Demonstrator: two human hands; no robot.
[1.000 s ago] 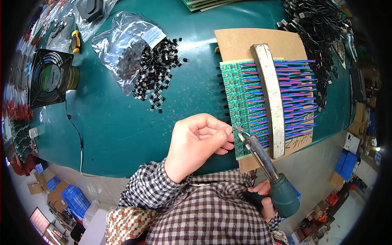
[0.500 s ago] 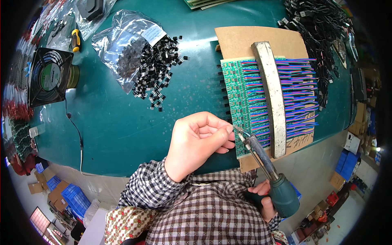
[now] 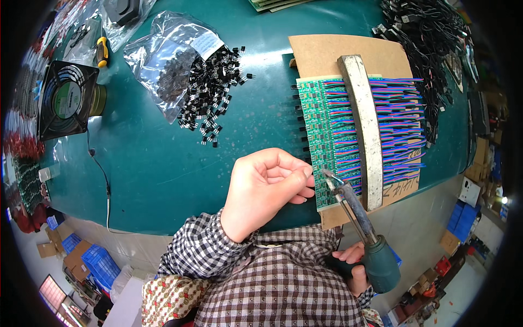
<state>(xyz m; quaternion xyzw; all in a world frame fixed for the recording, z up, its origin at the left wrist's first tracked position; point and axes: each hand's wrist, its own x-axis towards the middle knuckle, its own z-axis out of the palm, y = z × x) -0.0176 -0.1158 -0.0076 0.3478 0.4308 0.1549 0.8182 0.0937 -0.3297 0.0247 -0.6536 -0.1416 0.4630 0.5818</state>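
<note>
My left hand [image 3: 264,188] is curled into a fist at the left edge of a green circuit board [image 3: 327,125], thumb and forefinger pinching a thin silvery solder wire [image 3: 322,174]. At the lower right, my right hand [image 3: 354,267] grips the green handle of a soldering iron [image 3: 359,223]. The iron's tip touches the near corner of the board, right beside my left fingertips. Pink and blue wires [image 3: 400,125] run off the board to the right. A flat metal bar [image 3: 364,125] lies across them. Board and wires rest on brown cardboard [image 3: 338,46].
A pile of small black components [image 3: 212,92] spills from a clear plastic bag [image 3: 163,60] on the green table [image 3: 163,163]. A black fan [image 3: 65,101] stands at the left with its cord trailing. Black cable bundles [image 3: 430,43] lie at the far right.
</note>
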